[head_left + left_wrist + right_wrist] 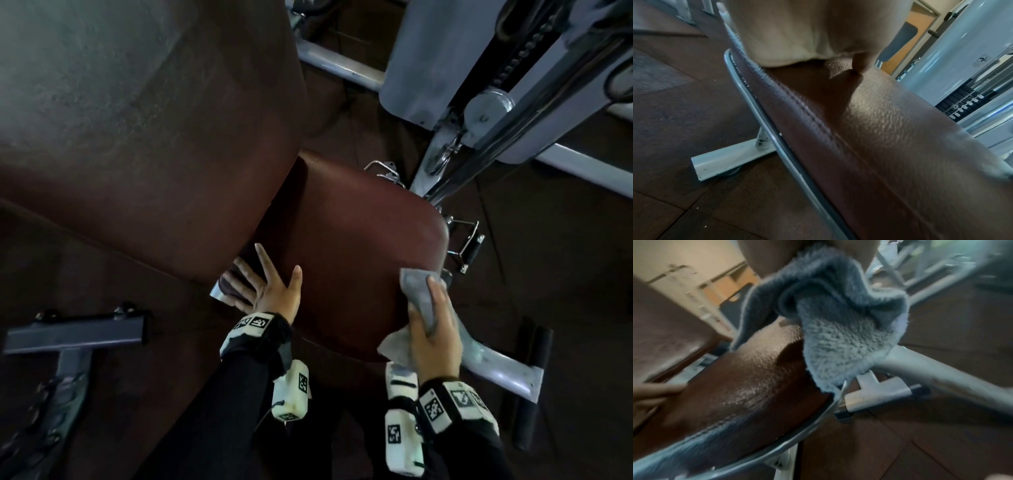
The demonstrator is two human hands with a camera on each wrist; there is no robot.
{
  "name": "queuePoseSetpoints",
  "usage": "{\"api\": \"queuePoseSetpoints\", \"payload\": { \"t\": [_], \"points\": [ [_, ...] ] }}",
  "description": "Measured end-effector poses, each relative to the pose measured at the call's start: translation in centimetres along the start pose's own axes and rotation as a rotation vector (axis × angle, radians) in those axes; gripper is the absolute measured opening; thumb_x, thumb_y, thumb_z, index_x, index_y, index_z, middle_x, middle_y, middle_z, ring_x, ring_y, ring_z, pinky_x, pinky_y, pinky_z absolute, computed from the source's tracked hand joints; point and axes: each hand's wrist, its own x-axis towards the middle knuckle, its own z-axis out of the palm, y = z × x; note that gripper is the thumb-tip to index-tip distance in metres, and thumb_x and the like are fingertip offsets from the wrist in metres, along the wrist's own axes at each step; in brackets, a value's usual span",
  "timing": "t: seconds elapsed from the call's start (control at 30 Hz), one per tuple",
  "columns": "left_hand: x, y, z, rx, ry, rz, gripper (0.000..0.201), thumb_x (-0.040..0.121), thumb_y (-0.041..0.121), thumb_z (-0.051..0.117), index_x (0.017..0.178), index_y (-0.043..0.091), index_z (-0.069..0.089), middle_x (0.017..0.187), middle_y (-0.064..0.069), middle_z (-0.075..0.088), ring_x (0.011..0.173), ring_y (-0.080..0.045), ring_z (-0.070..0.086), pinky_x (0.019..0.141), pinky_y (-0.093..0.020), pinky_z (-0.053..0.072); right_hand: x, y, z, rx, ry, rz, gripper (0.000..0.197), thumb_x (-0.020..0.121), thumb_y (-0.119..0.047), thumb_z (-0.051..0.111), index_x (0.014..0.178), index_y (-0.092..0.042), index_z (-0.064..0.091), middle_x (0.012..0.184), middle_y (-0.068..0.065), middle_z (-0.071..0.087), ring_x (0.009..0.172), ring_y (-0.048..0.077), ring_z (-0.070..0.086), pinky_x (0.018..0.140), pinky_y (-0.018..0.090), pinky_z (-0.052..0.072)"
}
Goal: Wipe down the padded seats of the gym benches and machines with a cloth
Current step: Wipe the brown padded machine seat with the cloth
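Observation:
A dark red padded seat (352,236) fills the middle of the head view, with a larger red back pad (144,137) rising to its left. My left hand (270,287) rests flat with spread fingers on the seat's left edge, near the gap by the back pad. My right hand (433,329) grips a grey cloth (416,294) at the seat's right edge. In the right wrist view the cloth (838,324) hangs bunched over the seat (748,386) rim. The left wrist view shows the palm (807,29) pressed on the stitched seat (879,129).
A pale grey machine frame and cable column (496,102) stand at the upper right. Metal cable handles (466,243) lie on the dark floor right of the seat. A grey floor foot (75,334) sits at the left, and the bench's support tube (496,366) runs right.

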Motion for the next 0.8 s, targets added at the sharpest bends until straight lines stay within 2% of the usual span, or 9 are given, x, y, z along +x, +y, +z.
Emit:
{"api": "queuePoseSetpoints", "payload": {
  "t": [0.13, 0.23, 0.33, 0.37, 0.43, 0.5, 0.6, 0.7, 0.8],
  "points": [
    [-1.0, -1.1, 1.7, 0.035, 0.219, 0.075, 0.082, 0.092, 0.059, 0.038, 0.151, 0.030, -0.011, 0.159, -0.008, -0.020, 0.144, -0.028, -0.024, 0.114, -0.052, -0.013, 0.6, -0.6, -0.3, 0.001, -0.213, -0.032, 0.054, 0.090, -0.022, 0.059, 0.139, -0.031, 0.039, 0.152, -0.017, 0.020, 0.143, 0.004, 0.006, 0.110, 0.015, 0.012],
    [-3.7, -0.4, 4.5, 0.077, 0.303, 0.263, 0.087, 0.082, 0.061, 0.031, 0.153, 0.016, 0.010, 0.160, -0.014, 0.001, 0.147, -0.034, 0.000, 0.113, -0.057, 0.000, 0.9, -0.2, -1.9, 0.191, -0.300, -0.107, 0.044, 0.094, -0.007, 0.049, 0.133, -0.028, 0.047, 0.149, -0.014, 0.032, 0.140, 0.000, 0.019, 0.114, 0.021, 0.020],
    [-7.2, 2.7, 9.0, 0.206, 0.257, 0.583, 0.077, 0.085, 0.052, 0.041, 0.149, 0.013, 0.027, 0.158, -0.011, 0.020, 0.145, -0.027, 0.017, 0.112, -0.057, 0.007, 2.4, 0.9, -3.9, 0.143, -0.271, -0.237, 0.044, 0.088, 0.000, 0.042, 0.124, -0.019, 0.059, 0.140, -0.012, 0.046, 0.133, 0.001, 0.036, 0.108, 0.014, 0.029],
    [-8.2, 4.0, 10.6, 0.251, 0.234, 0.675, 0.072, 0.086, 0.051, 0.042, 0.148, 0.016, 0.029, 0.158, -0.007, 0.023, 0.145, -0.023, 0.019, 0.113, -0.057, 0.009, 3.2, 1.3, -4.6, 0.111, -0.243, -0.257, 0.045, 0.086, 0.000, 0.039, 0.119, -0.021, 0.061, 0.135, -0.016, 0.049, 0.131, 0.001, 0.040, 0.105, 0.011, 0.030],
    [-9.4, 6.3, 13.4, 0.331, 0.190, 0.781, 0.068, 0.087, 0.053, 0.045, 0.147, 0.024, 0.035, 0.156, -0.001, 0.028, 0.145, -0.019, 0.021, 0.115, -0.059, 0.015, 5.1, 1.7, -6.1, 0.064, -0.202, -0.285, 0.055, 0.084, 0.000, 0.037, 0.113, -0.040, 0.060, 0.129, -0.020, 0.051, 0.127, 0.002, 0.044, 0.103, 0.011, 0.032],
    [-9.4, 7.6, 15.2, 0.434, 0.194, 0.780, 0.068, 0.083, 0.058, 0.051, 0.144, 0.032, 0.039, 0.155, -0.001, 0.030, 0.145, -0.021, 0.022, 0.112, -0.058, 0.016, 7.2, 2.0, -7.5, 0.015, -0.204, -0.307, 0.064, 0.084, 0.008, 0.040, 0.111, -0.047, 0.059, 0.130, -0.015, 0.054, 0.126, 0.006, 0.047, 0.103, 0.014, 0.034],
    [-8.7, 7.5, 16.4, 0.509, 0.266, 0.674, 0.071, 0.078, 0.048, 0.064, 0.143, 0.038, 0.039, 0.157, -0.003, 0.025, 0.146, -0.024, 0.019, 0.113, -0.055, 0.014, 10.5, 2.1, -8.4, -0.097, -0.297, -0.323, 0.054, 0.083, 0.015, 0.043, 0.115, -0.023, 0.064, 0.133, -0.013, 0.051, 0.130, 0.011, 0.044, 0.103, 0.012, 0.031],
    [-8.9, 6.2, 16.9, 0.411, 0.373, 0.569, 0.063, 0.087, 0.047, 0.056, 0.146, 0.042, 0.033, 0.159, -0.003, 0.019, 0.148, -0.026, 0.009, 0.114, -0.053, 0.013, 13.2, 1.6, -7.7, -0.176, -0.453, -0.425, 0.050, 0.084, 0.012, 0.046, 0.120, -0.018, 0.062, 0.138, -0.013, 0.046, 0.134, 0.012, 0.038, 0.107, 0.020, 0.029],
    [-9.7, 5.4, 17.7, 0.300, 0.472, 0.438, 0.054, 0.093, 0.051, 0.043, 0.145, 0.041, 0.036, 0.159, -0.005, 0.018, 0.148, -0.027, 0.006, 0.115, -0.052, 0.015, 14.9, 0.8, -6.1, -0.270, -0.607, -0.490, 0.047, 0.088, 0.004, 0.048, 0.128, -0.020, 0.056, 0.144, -0.016, 0.033, 0.142, 0.013, 0.022, 0.115, 0.030, 0.018]
  ]
}}
